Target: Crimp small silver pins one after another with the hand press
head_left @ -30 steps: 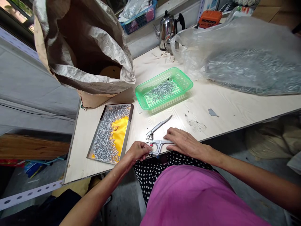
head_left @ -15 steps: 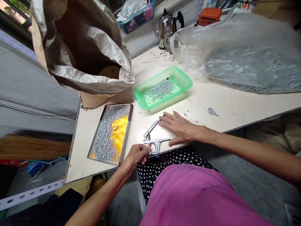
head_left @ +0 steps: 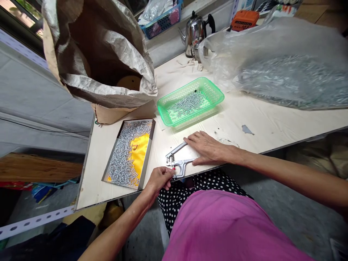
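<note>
Silver hand pliers (head_left: 184,162), with a spring and a red tip at the jaw, lie at the table's front edge. My right hand (head_left: 208,148) is around their handles, fingers over the upper one and thumb by the lower one. At the jaw end, my left hand (head_left: 162,177) is closed in a pinch near the red tip; what it pinches is too small to make out. A shallow tray (head_left: 147,159) left of the pliers holds many small metal pins (head_left: 119,156) over a yellow sheet. Similar pins (head_left: 187,103) lie inside a green plastic basket (head_left: 174,122) beyond my hands.
A large open paper-lined sack (head_left: 95,105) stands at the back left. A clear plastic bag (head_left: 288,79) full of metal pieces fills the right rear. Behind are a steel kettle (head_left: 193,34), a blue basket (head_left: 163,25) and an orange box (head_left: 244,20). A grey scrap (head_left: 247,129) lies on the table (head_left: 266,127).
My right hand has closed somewhat, bringing the pliers' upper handle lower, nearer the other one. My left hand keeps its pinch at the jaw. The whole view has shifted slightly.
</note>
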### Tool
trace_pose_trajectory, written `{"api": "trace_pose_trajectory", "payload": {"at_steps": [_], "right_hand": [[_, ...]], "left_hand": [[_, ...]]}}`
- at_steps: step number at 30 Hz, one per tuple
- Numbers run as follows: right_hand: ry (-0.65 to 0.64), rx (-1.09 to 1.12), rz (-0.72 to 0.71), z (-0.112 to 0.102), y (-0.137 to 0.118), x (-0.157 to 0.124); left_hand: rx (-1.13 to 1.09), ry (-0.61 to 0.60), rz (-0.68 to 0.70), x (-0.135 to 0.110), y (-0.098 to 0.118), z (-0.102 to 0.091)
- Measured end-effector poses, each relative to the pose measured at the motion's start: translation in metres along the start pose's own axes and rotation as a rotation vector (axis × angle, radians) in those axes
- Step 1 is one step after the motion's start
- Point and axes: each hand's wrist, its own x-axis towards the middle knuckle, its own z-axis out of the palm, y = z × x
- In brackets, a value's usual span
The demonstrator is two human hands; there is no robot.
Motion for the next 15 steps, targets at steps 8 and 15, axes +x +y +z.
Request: {"api": "trace_pose_trajectory", "payload": {"at_steps": [8,15], "right_hand": [[-0.021,-0.041,0.031,0.007,-0.006,-0.005],[0.011,0.0,0.02,0.009,-0.013,-0.014]], "left_hand": [[0.353,0.188,0.22,-0.009,-0.011,0.003],[0.892,0.43,0.868,-0.006,0.008,0.022]]}}
